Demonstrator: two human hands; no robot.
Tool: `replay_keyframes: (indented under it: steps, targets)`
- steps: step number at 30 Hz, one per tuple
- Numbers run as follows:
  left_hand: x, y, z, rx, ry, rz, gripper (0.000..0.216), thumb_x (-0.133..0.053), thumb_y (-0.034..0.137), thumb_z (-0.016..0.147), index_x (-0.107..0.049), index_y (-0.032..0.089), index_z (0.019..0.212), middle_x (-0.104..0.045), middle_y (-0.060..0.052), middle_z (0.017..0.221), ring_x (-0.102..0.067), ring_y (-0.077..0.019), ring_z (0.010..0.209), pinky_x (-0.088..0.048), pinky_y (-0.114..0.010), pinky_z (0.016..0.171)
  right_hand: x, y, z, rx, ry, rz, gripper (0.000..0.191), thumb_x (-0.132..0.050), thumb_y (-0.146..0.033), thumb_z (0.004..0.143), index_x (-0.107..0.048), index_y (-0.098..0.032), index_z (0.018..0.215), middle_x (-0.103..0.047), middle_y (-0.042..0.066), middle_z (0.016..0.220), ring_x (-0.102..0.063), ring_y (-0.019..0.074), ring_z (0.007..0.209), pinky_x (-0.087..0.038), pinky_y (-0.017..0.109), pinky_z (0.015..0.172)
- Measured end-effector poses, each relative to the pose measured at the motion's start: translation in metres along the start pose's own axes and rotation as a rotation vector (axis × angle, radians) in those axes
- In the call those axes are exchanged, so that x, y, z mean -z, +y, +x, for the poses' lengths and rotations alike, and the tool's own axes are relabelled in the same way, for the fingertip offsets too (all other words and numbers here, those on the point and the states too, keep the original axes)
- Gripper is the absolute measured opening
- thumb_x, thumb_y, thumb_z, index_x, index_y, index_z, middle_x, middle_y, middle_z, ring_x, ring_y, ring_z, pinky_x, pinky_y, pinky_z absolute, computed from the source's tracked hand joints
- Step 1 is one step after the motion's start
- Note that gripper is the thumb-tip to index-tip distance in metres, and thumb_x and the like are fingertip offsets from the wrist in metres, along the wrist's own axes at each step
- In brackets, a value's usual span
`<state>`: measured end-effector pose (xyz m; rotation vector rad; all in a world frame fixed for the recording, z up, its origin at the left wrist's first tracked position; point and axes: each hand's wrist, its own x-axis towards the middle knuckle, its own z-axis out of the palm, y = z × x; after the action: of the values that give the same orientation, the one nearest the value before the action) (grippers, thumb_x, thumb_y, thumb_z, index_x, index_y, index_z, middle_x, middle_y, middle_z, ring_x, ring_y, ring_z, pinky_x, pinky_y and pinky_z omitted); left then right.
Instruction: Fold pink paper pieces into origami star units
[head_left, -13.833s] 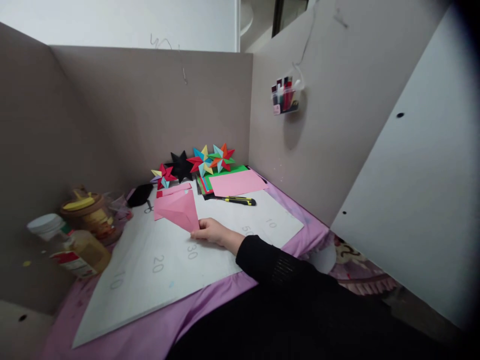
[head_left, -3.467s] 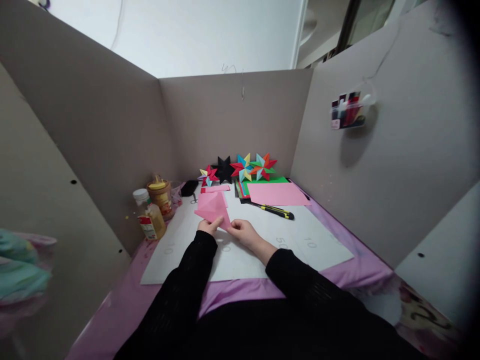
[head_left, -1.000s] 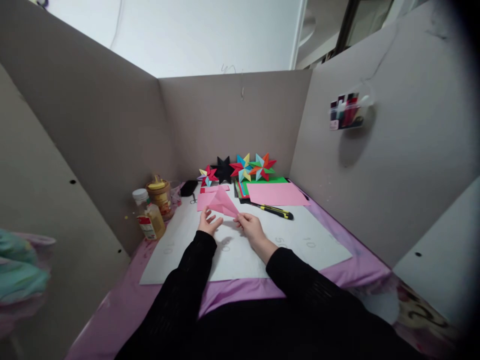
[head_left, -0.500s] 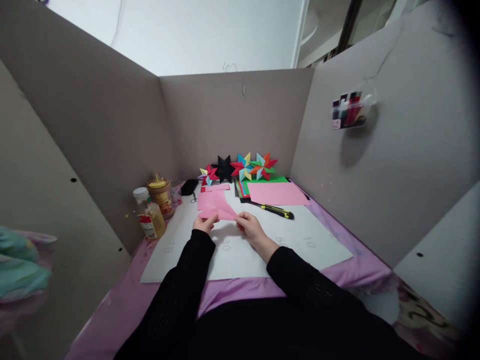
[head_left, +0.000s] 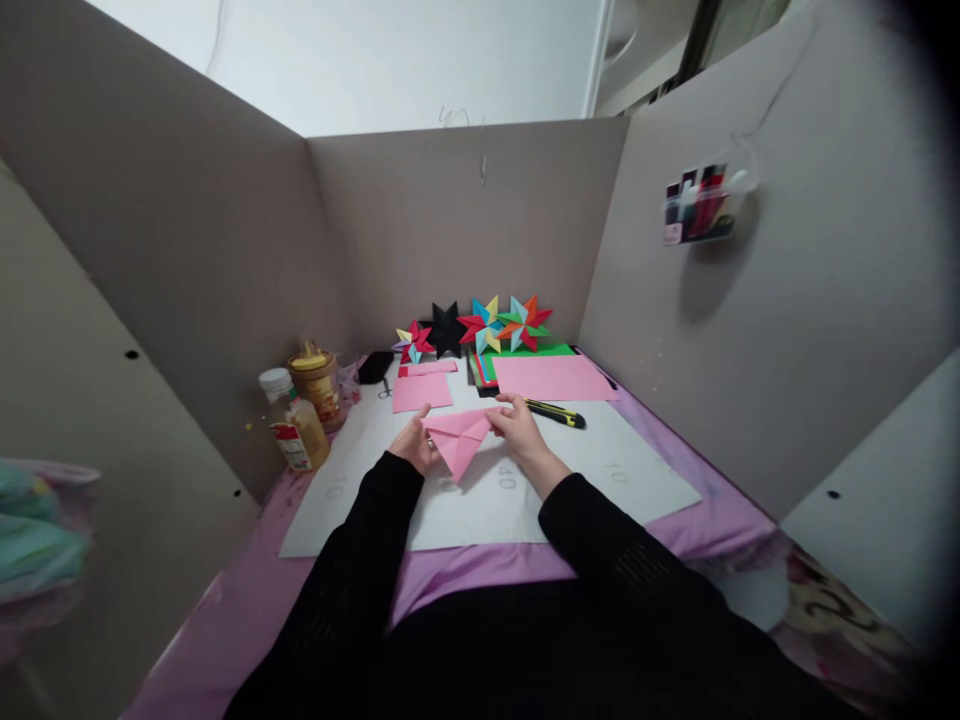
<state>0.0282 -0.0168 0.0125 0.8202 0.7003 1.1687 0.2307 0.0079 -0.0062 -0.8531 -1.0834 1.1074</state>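
Observation:
Between my hands is a folded pink sheet of paper [head_left: 457,443], a triangle with its point hanging down toward me. My left hand [head_left: 415,440] grips its left corner, thumb up. At the right corner my right hand [head_left: 517,425] pinches the paper between thumb and fingers. Just beyond lies a flat pink square of paper [head_left: 422,393]. A black and yellow utility knife [head_left: 555,413] rests to the right of my right hand. The white board [head_left: 600,510] with pencilled numbers is underneath.
Several folded paper stars [head_left: 525,323] lean at the back. A pink sheet [head_left: 555,378] tops a stack of coloured paper [head_left: 486,372]. At left stand a glue bottle [head_left: 296,425], a brown jar [head_left: 317,385], small scissors [head_left: 385,388] and a black phone-like object [head_left: 376,367]. Grey panels [head_left: 465,220] surround the table.
The pink paper in my hands has turned so its triangle points down toward me. My right hand has risen slightly, and the flat pink square behind now shows separately.

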Motion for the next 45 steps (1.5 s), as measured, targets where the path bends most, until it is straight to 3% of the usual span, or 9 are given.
replay_keyframes:
  steps: [4, 9, 13, 18, 21, 24, 28, 34, 45]
  targets:
    - [0.006, -0.007, 0.007, -0.089, 0.177, 0.211, 0.081, -0.076, 0.016, 0.046, -0.046, 0.013, 0.121, -0.044, 0.009, 0.046, -0.043, -0.0063, 0.042, -0.040, -0.020, 0.049, -0.005, 0.003, -0.003, 0.074, -0.039, -0.082, 0.050, -0.062, -0.028, 0.064, -0.042, -0.020, 0.108, -0.054, -0.007, 0.061, -0.051, 0.0098, 0.053, -0.036, 0.020, 0.047]
    - [0.007, -0.011, 0.012, -0.162, 0.270, 0.220, 0.071, -0.071, 0.016, 0.048, -0.050, 0.014, 0.117, -0.037, 0.012, 0.043, -0.039, -0.0050, 0.040, -0.041, -0.020, 0.048, -0.015, -0.001, -0.013, 0.091, -0.158, -0.118, 0.047, -0.064, -0.026, 0.063, -0.055, -0.021, 0.109, -0.062, 0.001, 0.082, -0.055, 0.0109, 0.063, -0.043, 0.023, 0.058]
    - [0.004, -0.012, 0.012, -0.183, 0.251, 0.173, 0.073, -0.073, 0.019, 0.049, -0.049, 0.015, 0.117, -0.044, 0.009, 0.049, -0.043, -0.0051, 0.043, -0.044, -0.021, 0.052, -0.022, 0.001, -0.021, 0.029, -0.296, -0.205, 0.024, -0.063, -0.030, 0.066, -0.068, -0.015, 0.084, -0.066, 0.004, 0.076, -0.055, 0.0130, 0.065, -0.044, 0.027, 0.064]
    - [0.001, -0.009, 0.008, -0.190, 0.223, 0.136, 0.086, -0.073, 0.023, 0.052, -0.035, 0.022, 0.129, -0.053, 0.006, 0.062, -0.052, -0.0082, 0.053, -0.047, -0.025, 0.059, -0.022, 0.006, -0.021, 0.007, -0.225, -0.189, 0.020, -0.063, -0.024, 0.063, -0.069, -0.015, 0.080, -0.067, 0.004, 0.072, -0.056, 0.0133, 0.063, -0.044, 0.028, 0.064]
    - [0.000, -0.005, 0.005, -0.291, 0.193, 0.146, 0.094, -0.072, 0.021, 0.053, -0.025, 0.034, 0.133, -0.061, -0.001, 0.097, -0.058, -0.0100, 0.066, -0.048, -0.027, 0.064, -0.020, 0.004, -0.018, 0.012, -0.196, -0.164, 0.019, -0.062, -0.022, 0.062, -0.070, -0.016, 0.078, -0.067, 0.003, 0.071, -0.057, 0.0135, 0.063, -0.044, 0.027, 0.064]
    - [0.002, -0.002, 0.004, -0.335, 0.097, 0.180, 0.082, -0.070, 0.017, 0.050, -0.043, 0.030, 0.126, -0.051, -0.007, 0.122, -0.060, -0.0137, 0.077, -0.048, -0.028, 0.068, -0.017, 0.001, -0.015, 0.012, -0.192, -0.148, 0.019, -0.062, -0.021, 0.060, -0.070, -0.016, 0.077, -0.068, 0.004, 0.073, -0.058, 0.0142, 0.065, -0.045, 0.028, 0.065]
    - [0.008, -0.005, 0.006, -0.341, 0.074, 0.320, 0.053, -0.065, 0.014, 0.049, -0.065, 0.017, 0.102, -0.059, -0.008, 0.112, -0.058, -0.0219, 0.091, -0.047, -0.030, 0.075, -0.014, 0.000, -0.014, 0.016, -0.212, -0.118, 0.020, -0.062, -0.019, 0.059, -0.070, -0.016, 0.077, -0.068, 0.004, 0.077, -0.059, 0.0160, 0.069, -0.046, 0.030, 0.068]
    - [0.014, -0.015, 0.009, -0.376, 0.023, 0.598, 0.046, -0.064, 0.017, 0.055, -0.067, 0.015, 0.101, -0.069, -0.006, 0.089, -0.061, -0.0233, 0.087, -0.046, -0.035, 0.083, -0.015, -0.002, -0.016, 0.018, -0.233, -0.103, 0.019, -0.060, -0.016, 0.059, -0.070, -0.016, 0.075, -0.068, 0.004, 0.077, -0.060, 0.0165, 0.071, -0.047, 0.031, 0.071]
    - [0.010, -0.013, 0.007, -0.278, 0.074, 0.365, 0.055, -0.077, 0.021, 0.046, -0.066, 0.011, 0.099, -0.070, -0.009, 0.085, -0.063, -0.0260, 0.083, -0.048, -0.039, 0.083, -0.018, -0.008, -0.019, 0.020, -0.259, -0.113, 0.018, -0.058, -0.013, 0.059, -0.070, -0.016, 0.072, -0.068, 0.003, 0.072, -0.060, 0.0160, 0.068, -0.046, 0.030, 0.069]
